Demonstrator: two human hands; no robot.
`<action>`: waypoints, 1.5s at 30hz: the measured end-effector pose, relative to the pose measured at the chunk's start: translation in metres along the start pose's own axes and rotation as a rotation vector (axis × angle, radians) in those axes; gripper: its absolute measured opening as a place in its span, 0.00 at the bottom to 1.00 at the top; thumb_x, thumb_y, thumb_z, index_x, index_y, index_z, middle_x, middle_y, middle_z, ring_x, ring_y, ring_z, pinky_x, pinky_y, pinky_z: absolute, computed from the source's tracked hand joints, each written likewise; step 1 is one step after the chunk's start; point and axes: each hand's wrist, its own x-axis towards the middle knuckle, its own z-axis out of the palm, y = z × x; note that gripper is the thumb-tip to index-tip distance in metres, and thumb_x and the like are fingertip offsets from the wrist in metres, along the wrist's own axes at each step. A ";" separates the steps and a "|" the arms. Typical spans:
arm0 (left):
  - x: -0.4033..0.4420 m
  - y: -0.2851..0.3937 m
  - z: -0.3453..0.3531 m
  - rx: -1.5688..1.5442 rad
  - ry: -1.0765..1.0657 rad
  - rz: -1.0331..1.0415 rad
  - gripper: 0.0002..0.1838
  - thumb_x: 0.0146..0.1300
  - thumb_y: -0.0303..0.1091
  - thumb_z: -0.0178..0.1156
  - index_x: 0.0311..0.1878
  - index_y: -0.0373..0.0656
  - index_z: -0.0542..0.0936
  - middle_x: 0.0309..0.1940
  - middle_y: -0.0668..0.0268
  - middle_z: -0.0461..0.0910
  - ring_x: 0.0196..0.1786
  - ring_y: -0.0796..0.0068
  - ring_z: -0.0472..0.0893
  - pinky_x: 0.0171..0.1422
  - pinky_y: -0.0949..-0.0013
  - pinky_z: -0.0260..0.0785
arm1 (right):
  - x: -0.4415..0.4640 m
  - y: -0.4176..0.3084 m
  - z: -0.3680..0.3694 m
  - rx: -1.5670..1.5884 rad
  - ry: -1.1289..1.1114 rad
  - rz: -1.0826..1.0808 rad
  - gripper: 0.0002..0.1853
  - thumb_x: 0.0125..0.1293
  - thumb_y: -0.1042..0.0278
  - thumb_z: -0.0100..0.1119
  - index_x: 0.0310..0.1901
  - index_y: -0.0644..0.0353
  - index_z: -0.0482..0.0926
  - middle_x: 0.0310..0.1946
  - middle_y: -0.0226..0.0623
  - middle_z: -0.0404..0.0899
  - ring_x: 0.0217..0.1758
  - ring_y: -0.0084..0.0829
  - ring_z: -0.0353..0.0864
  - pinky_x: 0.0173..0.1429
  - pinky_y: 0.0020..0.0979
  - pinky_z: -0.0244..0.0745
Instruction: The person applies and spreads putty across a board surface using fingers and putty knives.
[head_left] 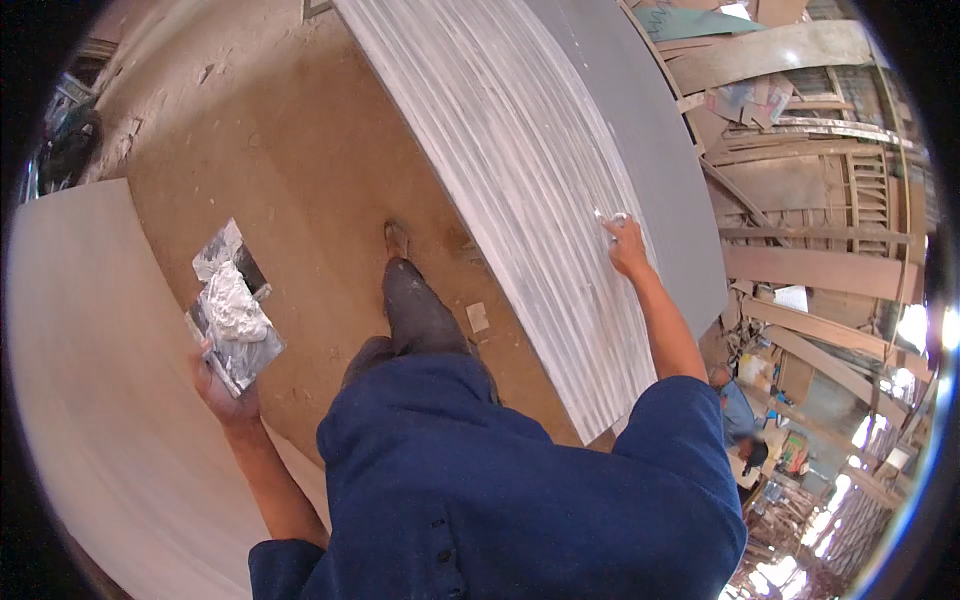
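My left hand (pixel 228 390) is closed on the near edge of a flat metal plate (pixel 262 353) held out over the floor. A thick heap of white putty (pixel 235 305) sits on the plate. Beyond the heap a second smeared flat piece (pixel 232 248) shows; how it joins the plate is hidden. On the other side, my right hand (pixel 628 248) is closed at the surface of a long grey panel (pixel 490 150), which is covered in streaky white bands. Something small and whitish shows at its fingertips, too little to name.
A pale broad panel (pixel 90 350) lies at the left. Brown floor (pixel 290 130) runs between the panels, with a small light scrap (pixel 477 317) on it. Boards and timber (pixel 820 265) are stacked along the right. Another person (pixel 738 412) is in the background at lower right.
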 end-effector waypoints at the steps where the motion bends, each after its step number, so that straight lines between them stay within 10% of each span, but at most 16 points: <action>1: 0.001 -0.001 -0.001 -0.001 -0.003 0.008 0.29 0.64 0.41 0.51 0.65 0.33 0.65 0.62 0.56 0.71 0.63 0.60 0.72 0.69 0.56 0.61 | -0.003 0.003 0.001 0.001 0.010 0.003 0.34 0.49 0.84 0.49 0.58 0.43 0.78 0.54 0.49 0.67 0.57 0.49 0.67 0.64 0.41 0.66; 16: 0.018 0.005 -0.022 0.139 -0.040 0.013 0.28 0.63 0.40 0.52 0.62 0.32 0.67 0.58 0.56 0.74 0.60 0.63 0.75 0.64 0.60 0.67 | -0.141 0.011 0.035 -0.049 -0.132 0.081 0.31 0.48 0.84 0.50 0.55 0.47 0.80 0.55 0.50 0.68 0.58 0.50 0.67 0.65 0.42 0.65; 45: 0.020 0.024 0.005 0.236 -0.290 -0.121 0.26 0.59 0.38 0.52 0.59 0.32 0.70 0.51 0.56 0.78 0.52 0.63 0.80 0.59 0.62 0.73 | -0.228 -0.156 0.085 0.221 0.342 0.105 0.27 0.50 0.83 0.53 0.53 0.50 0.81 0.47 0.47 0.70 0.52 0.47 0.70 0.58 0.42 0.67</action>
